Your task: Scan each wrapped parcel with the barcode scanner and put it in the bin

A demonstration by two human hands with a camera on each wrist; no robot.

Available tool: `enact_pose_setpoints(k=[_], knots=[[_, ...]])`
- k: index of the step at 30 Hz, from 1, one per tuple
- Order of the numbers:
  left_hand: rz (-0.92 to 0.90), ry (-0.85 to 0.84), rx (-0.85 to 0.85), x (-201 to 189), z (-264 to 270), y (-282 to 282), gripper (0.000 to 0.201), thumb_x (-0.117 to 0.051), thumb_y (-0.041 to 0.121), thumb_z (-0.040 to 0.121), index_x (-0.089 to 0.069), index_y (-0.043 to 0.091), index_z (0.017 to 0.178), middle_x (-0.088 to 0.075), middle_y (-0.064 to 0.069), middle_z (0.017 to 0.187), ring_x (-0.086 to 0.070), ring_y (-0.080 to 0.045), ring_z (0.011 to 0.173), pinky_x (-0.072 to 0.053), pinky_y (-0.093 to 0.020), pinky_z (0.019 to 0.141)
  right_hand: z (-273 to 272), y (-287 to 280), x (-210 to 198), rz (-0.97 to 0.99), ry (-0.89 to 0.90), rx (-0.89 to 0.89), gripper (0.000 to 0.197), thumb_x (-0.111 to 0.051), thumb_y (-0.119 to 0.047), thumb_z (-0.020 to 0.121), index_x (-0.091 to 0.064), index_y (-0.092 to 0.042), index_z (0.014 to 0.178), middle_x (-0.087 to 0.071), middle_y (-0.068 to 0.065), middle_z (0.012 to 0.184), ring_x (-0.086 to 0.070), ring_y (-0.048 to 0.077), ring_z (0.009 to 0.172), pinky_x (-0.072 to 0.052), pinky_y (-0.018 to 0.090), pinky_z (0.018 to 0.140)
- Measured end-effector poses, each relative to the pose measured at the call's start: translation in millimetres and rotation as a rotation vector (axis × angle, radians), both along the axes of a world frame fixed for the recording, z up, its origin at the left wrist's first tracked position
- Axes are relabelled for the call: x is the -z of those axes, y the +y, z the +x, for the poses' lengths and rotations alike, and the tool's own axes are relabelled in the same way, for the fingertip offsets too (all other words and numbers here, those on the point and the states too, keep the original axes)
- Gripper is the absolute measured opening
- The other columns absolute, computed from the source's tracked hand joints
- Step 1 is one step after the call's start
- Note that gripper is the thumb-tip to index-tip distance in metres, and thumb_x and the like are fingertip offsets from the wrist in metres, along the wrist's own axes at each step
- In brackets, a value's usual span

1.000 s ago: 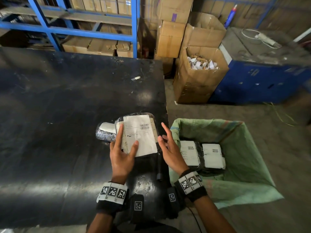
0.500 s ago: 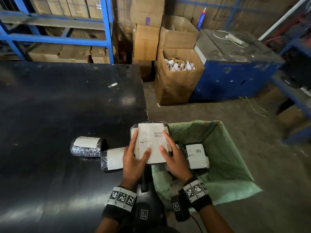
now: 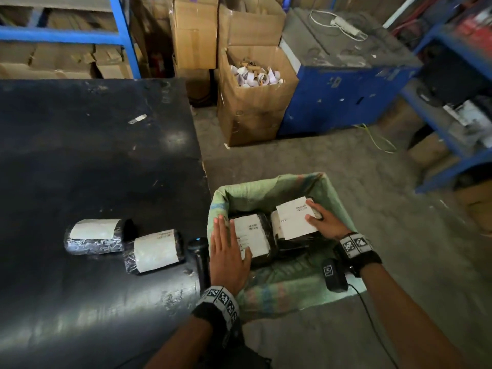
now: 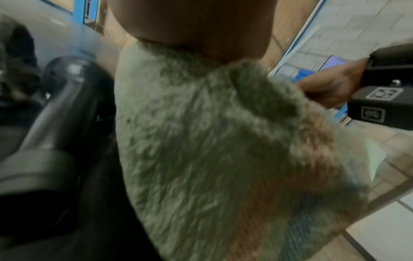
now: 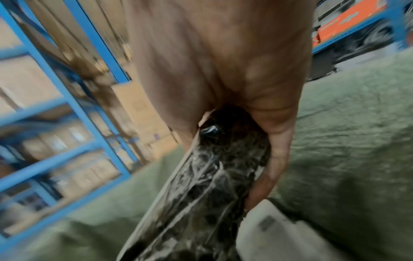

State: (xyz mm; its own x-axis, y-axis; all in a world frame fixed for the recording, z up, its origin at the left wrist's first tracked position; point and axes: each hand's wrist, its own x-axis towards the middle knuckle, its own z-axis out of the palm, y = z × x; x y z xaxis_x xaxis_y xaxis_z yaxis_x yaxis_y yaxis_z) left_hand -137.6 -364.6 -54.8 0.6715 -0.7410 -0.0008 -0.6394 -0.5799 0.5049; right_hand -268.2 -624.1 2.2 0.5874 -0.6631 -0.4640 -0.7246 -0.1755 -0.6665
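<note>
The wrapped parcel (image 3: 294,218) lies label-up inside the green-lined bin (image 3: 269,187), its long axis running toward the bin's far right corner. The right hand (image 3: 323,222) grips its right edge, fingers curled beneath. The left hand (image 3: 226,251) hovers flat, fingers straight, over the bin's left rim, holding nothing. Beside the held parcel lies another binned parcel (image 3: 251,237); left of the bin, two rolled parcels (image 3: 93,235) (image 3: 154,251) and the barcode scanner (image 3: 199,251) wait on the black table (image 3: 80,155).

Head view looks down; wrist views sit close — all share bin (image 3: 269,187).
</note>
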Motion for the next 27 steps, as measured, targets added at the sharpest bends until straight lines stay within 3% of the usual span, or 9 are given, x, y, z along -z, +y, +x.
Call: enact_pose_setpoints(k=[5,14,19,27], knots=[[0.06,0.002,0.02,5,1,-1,0.076,-0.041,0.038,0.095,-0.017,0.004,0.159,0.005,-0.016,0.168,0.009,-0.029,0.156,-0.013,-0.049,0.126,9,-43,41,-0.092,0.268,-0.11,0.06,-0.057,-0.022,0.098,-0.033,-0.021,0.153,-0.035,0.007,0.158,-0.042,0.029,0.14,-0.035,0.027,0.107],[0.066,0.009,0.049,8,5,-1,0.075,-0.051,0.033,0.098,-0.019,0.006,0.159,0.007,-0.015,0.168,0.011,-0.028,0.156,-0.014,-0.05,0.126,16,-51,94,-0.013,0.175,-0.105,0.064,-0.055,-0.022,0.099,-0.025,-0.027,0.155,-0.034,0.009,0.158,-0.036,0.033,0.143,-0.035,0.037,0.113],[0.049,0.007,0.059,10,9,0,0.074,-0.055,0.031,0.095,-0.024,0.006,0.158,0.006,-0.016,0.168,0.012,-0.028,0.156,-0.014,-0.051,0.126,11,-56,125,-0.063,0.444,-0.157,0.067,-0.039,-0.029,0.105,0.002,-0.028,0.158,-0.027,0.014,0.161,-0.039,0.037,0.14,-0.035,0.034,0.109],[0.024,0.031,0.075,10,11,-1,0.072,-0.058,0.026,0.092,-0.031,0.006,0.155,0.006,-0.016,0.168,0.011,-0.03,0.156,-0.017,-0.053,0.124,14,-54,147,-0.241,0.545,-0.136,0.073,-0.045,-0.024,0.102,0.003,-0.035,0.156,-0.054,0.019,0.142,-0.056,0.038,0.121,-0.044,0.037,0.102]])
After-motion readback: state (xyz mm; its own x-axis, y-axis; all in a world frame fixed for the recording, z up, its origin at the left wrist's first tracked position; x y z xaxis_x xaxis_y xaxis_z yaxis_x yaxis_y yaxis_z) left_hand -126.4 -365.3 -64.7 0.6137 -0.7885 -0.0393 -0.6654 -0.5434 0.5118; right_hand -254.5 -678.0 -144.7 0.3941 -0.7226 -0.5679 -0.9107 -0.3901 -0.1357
